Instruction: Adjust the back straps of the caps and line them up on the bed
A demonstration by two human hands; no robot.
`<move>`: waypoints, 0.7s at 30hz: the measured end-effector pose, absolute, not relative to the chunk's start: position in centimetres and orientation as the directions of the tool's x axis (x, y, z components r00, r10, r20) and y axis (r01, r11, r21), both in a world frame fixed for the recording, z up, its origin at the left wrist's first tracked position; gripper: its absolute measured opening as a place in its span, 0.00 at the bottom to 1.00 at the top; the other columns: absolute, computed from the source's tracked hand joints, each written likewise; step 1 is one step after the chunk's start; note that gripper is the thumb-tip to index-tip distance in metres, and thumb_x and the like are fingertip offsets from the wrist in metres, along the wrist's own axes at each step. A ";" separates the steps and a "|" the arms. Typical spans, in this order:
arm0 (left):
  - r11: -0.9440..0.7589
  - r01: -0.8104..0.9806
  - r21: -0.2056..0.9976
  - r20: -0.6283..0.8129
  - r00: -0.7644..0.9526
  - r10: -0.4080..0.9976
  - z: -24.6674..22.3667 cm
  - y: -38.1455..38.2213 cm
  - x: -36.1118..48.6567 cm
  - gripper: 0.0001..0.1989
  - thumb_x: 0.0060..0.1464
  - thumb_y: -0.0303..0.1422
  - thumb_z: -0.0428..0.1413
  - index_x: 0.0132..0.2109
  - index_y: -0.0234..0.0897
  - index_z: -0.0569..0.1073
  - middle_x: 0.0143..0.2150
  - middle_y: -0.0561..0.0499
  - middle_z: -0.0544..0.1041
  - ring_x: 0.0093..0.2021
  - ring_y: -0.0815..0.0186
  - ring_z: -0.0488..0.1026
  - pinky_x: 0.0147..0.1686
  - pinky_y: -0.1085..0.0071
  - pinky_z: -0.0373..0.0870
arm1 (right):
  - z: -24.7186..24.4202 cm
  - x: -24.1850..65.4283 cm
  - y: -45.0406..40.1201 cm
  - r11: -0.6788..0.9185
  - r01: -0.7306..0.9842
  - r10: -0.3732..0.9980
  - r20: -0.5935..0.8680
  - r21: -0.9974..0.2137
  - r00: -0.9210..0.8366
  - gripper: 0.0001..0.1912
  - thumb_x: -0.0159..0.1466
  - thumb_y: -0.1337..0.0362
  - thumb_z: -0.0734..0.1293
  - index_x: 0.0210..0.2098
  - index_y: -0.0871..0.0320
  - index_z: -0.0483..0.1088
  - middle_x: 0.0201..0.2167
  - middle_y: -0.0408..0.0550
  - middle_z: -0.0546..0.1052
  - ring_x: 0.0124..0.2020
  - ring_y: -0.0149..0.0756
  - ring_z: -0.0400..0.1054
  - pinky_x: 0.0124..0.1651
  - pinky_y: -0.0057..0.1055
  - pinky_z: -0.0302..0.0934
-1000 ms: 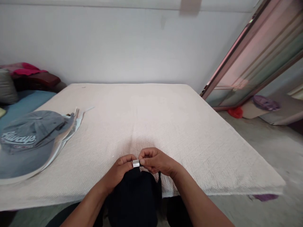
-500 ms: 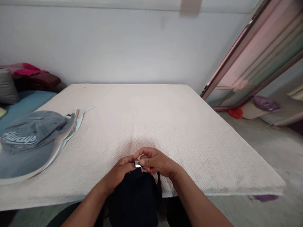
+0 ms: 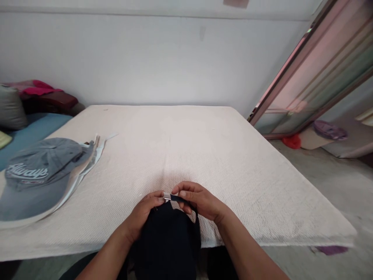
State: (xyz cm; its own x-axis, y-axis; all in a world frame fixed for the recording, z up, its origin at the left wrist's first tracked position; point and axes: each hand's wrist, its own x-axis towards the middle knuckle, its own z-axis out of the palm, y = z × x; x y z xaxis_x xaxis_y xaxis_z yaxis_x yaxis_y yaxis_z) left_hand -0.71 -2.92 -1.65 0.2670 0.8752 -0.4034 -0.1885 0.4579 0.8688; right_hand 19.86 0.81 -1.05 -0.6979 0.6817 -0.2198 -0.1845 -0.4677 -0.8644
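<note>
A dark navy cap (image 3: 169, 243) hangs at the table's front edge, its lower part over my lap. At its top is a narrow dark strap (image 3: 176, 198) with a shiny metal buckle (image 3: 167, 196). My left hand (image 3: 145, 210) pinches the buckle between thumb and fingers. Just to its right, my right hand (image 3: 204, 201) is closed on the strap, thumb on top and fingers curled beneath. Part of the strap loops down below the right hand. On the left side of the table lies a grey cap (image 3: 43, 165) with white lettering, stacked over lighter caps (image 3: 84, 173).
A cream textured cloth covers the table (image 3: 204, 144), which meets a white wall (image 3: 140, 58). Beyond its left side are a blue surface (image 3: 48, 122) and a grey cushion (image 3: 11, 109). At right are a sliding door (image 3: 291, 70) and a lined bin (image 3: 313, 138) on the floor.
My right hand has moved slightly right, off the buckle and onto the strap, and a dark length of strap now shows between the hands. The left hand keeps the buckle.
</note>
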 end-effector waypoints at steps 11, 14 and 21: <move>0.564 -0.208 0.799 -0.471 0.366 0.802 -2.8 -3.4 -0.6 0.13 0.46 0.31 0.61 0.42 0.36 0.77 0.34 0.50 0.79 0.34 0.65 0.73 0.37 0.71 0.64 | -1.6 19.6 0.6 -0.462 -0.236 0.643 -0.139 -0.855 -0.753 0.12 0.58 0.63 0.69 0.41 0.59 0.68 0.21 0.38 0.67 0.18 0.22 0.54 0.22 0.23 0.45; 0.576 -0.193 0.795 -0.482 0.377 0.791 -3.2 -3.5 -0.7 0.16 0.46 0.31 0.62 0.45 0.37 0.76 0.36 0.49 0.79 0.36 0.65 0.74 0.40 0.70 0.64 | -1.7 19.5 0.5 -0.447 -0.220 0.639 -0.138 -0.867 -0.757 0.11 0.59 0.64 0.68 0.41 0.59 0.68 0.22 0.39 0.68 0.18 0.22 0.55 0.21 0.23 0.45; 0.586 -0.238 0.774 -0.469 0.405 0.785 -2.3 -3.6 -0.4 0.13 0.45 0.30 0.63 0.41 0.36 0.78 0.36 0.47 0.80 0.36 0.64 0.74 0.40 0.70 0.66 | -1.5 19.3 0.4 -0.405 -0.184 0.647 -0.139 -0.896 -0.750 0.11 0.59 0.64 0.68 0.41 0.59 0.69 0.23 0.39 0.69 0.18 0.21 0.57 0.21 0.21 0.48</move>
State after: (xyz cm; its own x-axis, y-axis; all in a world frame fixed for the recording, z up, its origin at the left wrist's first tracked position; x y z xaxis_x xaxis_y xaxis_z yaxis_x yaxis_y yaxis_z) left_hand -0.35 -3.64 -2.31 0.4048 0.7847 -0.4694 -0.2381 0.5861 0.7744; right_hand 19.29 0.41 -1.50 -0.7499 0.6468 -0.1387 -0.1838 -0.4052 -0.8956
